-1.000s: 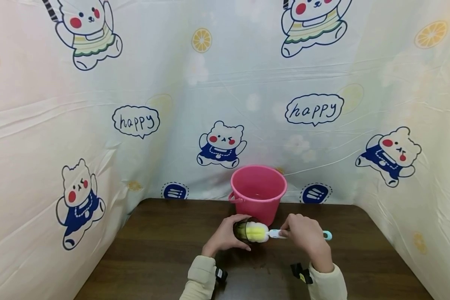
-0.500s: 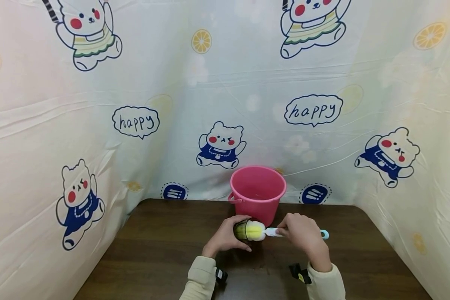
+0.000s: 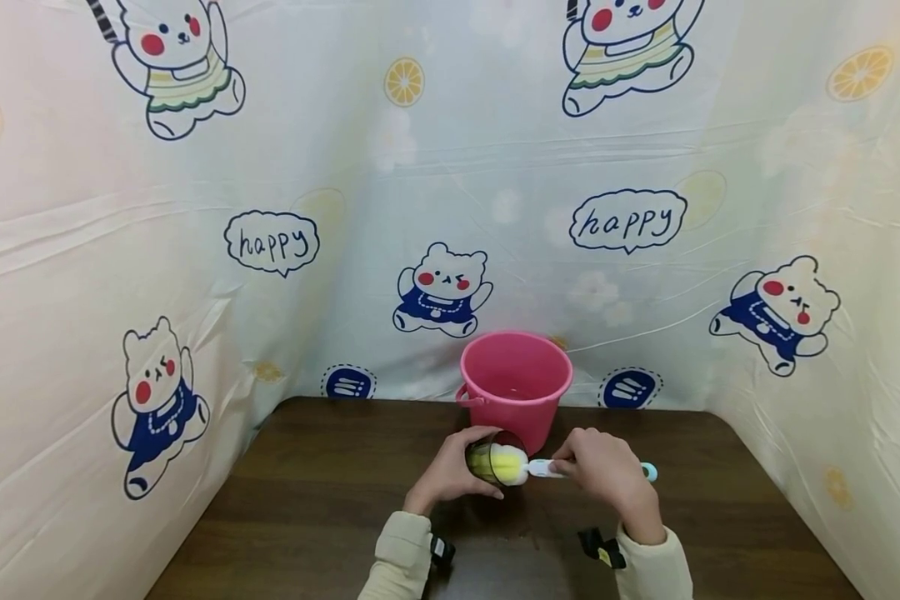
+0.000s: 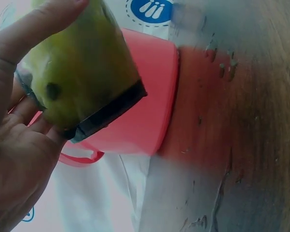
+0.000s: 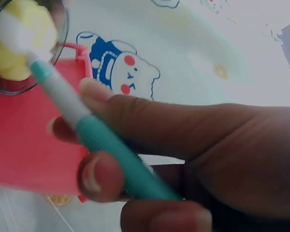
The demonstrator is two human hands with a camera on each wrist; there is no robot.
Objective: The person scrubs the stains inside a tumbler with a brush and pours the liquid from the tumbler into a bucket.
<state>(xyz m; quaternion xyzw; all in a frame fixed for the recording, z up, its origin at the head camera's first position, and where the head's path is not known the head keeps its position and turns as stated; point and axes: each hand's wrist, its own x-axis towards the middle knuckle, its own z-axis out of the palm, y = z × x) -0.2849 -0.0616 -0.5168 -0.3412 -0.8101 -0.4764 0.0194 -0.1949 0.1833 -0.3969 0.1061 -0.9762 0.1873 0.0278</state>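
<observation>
My left hand [image 3: 453,468] grips a dark see-through cup [image 4: 86,72] from its left side, thumb and fingers round the wall, mouth turned to the right. Inside the cup sits the yellow and white sponge head of a cup brush [image 3: 508,464], filling much of the mouth. My right hand [image 3: 607,471] holds the brush by its white and teal handle [image 5: 115,150], thumb along one side and fingertips curled round the other. The handle's teal end shows past the right hand in the head view. Both hands are over the table, in front of a pink bucket [image 3: 516,408].
The bucket stands at the table's back edge, its handle hanging at the left. Water drops [image 4: 227,67] dot the brown wooden table [image 3: 330,492]. A printed curtain [image 3: 435,183] hangs behind and on both sides.
The right hand and brush have shifted slightly left, so the sponge sits deeper in the cup. The cup's mouth has turned a little toward the camera. The bucket has stayed put.
</observation>
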